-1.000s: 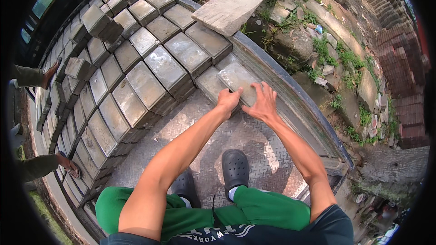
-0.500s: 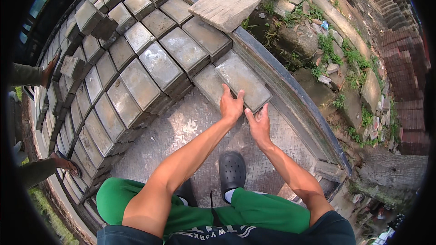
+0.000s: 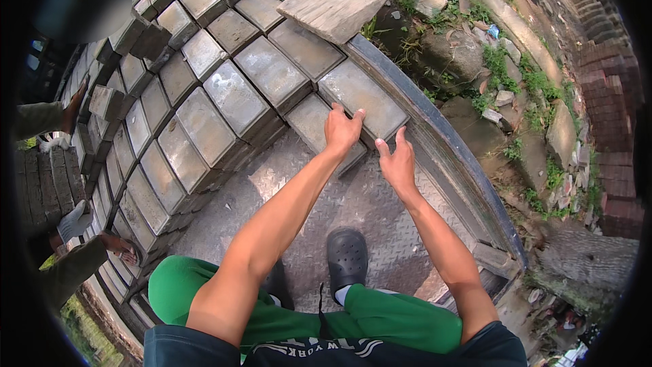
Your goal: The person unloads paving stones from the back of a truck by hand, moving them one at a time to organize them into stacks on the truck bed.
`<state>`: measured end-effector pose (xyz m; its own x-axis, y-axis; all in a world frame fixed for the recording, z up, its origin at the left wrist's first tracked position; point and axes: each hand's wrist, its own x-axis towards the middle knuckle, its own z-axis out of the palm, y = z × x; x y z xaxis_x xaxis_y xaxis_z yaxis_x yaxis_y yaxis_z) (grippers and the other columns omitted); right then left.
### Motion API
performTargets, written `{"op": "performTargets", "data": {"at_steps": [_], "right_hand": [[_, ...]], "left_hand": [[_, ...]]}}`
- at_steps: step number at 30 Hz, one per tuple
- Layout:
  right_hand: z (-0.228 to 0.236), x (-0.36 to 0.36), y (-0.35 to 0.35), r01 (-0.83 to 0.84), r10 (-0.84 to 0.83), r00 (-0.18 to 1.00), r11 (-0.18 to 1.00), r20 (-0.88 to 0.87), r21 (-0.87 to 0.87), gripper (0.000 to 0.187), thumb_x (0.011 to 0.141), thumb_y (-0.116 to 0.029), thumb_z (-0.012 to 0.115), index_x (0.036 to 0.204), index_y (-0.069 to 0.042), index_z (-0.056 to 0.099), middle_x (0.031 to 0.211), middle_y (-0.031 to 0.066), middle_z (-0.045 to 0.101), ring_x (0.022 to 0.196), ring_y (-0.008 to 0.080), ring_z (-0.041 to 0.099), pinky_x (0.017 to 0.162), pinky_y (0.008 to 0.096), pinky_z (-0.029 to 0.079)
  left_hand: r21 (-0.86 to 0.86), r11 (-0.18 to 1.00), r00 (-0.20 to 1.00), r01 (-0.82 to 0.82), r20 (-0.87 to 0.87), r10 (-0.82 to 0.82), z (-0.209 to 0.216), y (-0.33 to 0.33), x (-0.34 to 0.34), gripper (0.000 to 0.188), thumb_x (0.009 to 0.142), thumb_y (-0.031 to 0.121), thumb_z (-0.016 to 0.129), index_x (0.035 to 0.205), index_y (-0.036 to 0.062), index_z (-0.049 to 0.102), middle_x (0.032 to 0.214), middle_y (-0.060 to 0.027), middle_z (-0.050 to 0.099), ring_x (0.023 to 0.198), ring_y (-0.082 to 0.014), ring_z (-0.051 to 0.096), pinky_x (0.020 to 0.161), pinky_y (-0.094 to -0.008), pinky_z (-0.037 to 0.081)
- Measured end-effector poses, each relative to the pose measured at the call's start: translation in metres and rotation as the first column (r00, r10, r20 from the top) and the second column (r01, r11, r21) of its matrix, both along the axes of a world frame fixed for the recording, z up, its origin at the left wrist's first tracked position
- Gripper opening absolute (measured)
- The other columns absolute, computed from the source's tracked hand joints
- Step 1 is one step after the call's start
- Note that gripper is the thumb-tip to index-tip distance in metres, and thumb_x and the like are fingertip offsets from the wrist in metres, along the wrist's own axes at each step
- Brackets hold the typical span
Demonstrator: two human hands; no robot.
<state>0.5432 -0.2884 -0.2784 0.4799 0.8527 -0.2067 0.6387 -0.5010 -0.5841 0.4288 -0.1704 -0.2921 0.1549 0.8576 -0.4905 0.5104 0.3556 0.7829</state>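
A grey concrete paving block lies beside the metal side wall, at the end of a row of like blocks. My left hand grips its near left edge, fingers curled and thumb at the edge. At the near right end, my right hand has thumb and forefinger around the corner; its other fingers are partly hidden. Just left of this block and lower, another paving block sits partly under my left hand.
Stacked blocks fill the left side. A wooden plank rests over the side wall. My dark clog stands on the metal floor. At left are another person's feet, a gloved hand and more stacked blocks.
The paving block has shifted a little away from me, up against the row, with both hands following. At left, a gloved hand and a stack of blocks have come into view, plus a blurred dark shape above.
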Motion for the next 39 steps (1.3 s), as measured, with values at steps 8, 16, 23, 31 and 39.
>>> {"op": "performTargets", "data": {"at_steps": [8,16,23,31,39], "right_hand": [[0.028,-0.016,0.0,-0.116,0.136,0.985,0.978,0.102,-0.176,0.077,0.095,-0.041,0.06,0.139,0.018,0.038,0.112,0.0369,0.063,0.105,0.046,0.064,0.092,0.0504,0.05],[0.037,-0.028,0.004,-0.261,0.321,0.923,0.928,0.213,-0.267,0.086,0.091,-0.046,0.064,0.135,0.023,0.039,0.1,0.0367,0.066,0.098,0.0474,0.067,0.086,0.0514,0.053],[0.076,-0.029,0.04,-0.352,0.497,0.78,0.851,0.38,-0.39,0.051,0.092,-0.045,0.062,0.085,0.004,0.073,0.088,0.0292,0.07,0.087,0.0473,0.068,0.08,0.053,0.053],[0.069,-0.157,0.156,-0.716,0.71,0.698,0.694,0.096,0.076,0.025,0.091,-0.026,0.063,0.099,-0.003,0.07,0.092,0.0189,0.072,0.09,0.0384,0.069,0.081,0.0476,0.053],[0.054,-0.3,0.275,-0.74,0.722,0.672,0.664,0.164,0.108,0.051,0.089,-0.037,0.066,0.124,0.0,0.061,0.117,0.0228,0.067,0.114,0.0376,0.062,0.097,0.0455,0.048]], "left_hand": [[-0.12,0.993,1.0,-0.012,0.01,0.013,0.001,0.007,-0.014,0.065,0.085,0.038,0.072,0.123,-0.0126,0.053,0.119,-0.0315,0.063,0.113,-0.0399,0.063,0.095,-0.0447,0.05],[0.003,0.993,0.987,0.116,-0.115,-0.115,0.034,0.01,-0.075,0.056,0.098,0.047,0.048,0.09,-0.003,0.072,0.1,-0.0267,0.07,0.101,-0.0405,0.067,0.089,-0.0487,0.051],[0.254,0.798,0.763,0.546,-0.543,-0.35,0.127,0.042,-0.171,0.044,0.099,0.034,0.049,0.097,-0.0054,0.068,0.1,-0.0305,0.068,0.1,-0.0455,0.065,0.086,-0.0552,0.05],[-0.081,0.933,0.634,0.351,-0.713,-0.3,0.082,0.054,-0.335,0.07,0.085,0.053,0.068,0.13,0.0003,0.054,0.123,-0.0233,0.065,0.114,-0.0384,0.063,0.094,-0.0473,0.052],[0.003,0.984,0.736,0.178,-0.664,-0.131,0.054,0.076,-0.39,0.108,0.074,0.07,0.07,0.152,0.0056,0.034,0.135,-0.0273,0.056,0.128,-0.042,0.053,0.104,-0.0497,0.045]]}}
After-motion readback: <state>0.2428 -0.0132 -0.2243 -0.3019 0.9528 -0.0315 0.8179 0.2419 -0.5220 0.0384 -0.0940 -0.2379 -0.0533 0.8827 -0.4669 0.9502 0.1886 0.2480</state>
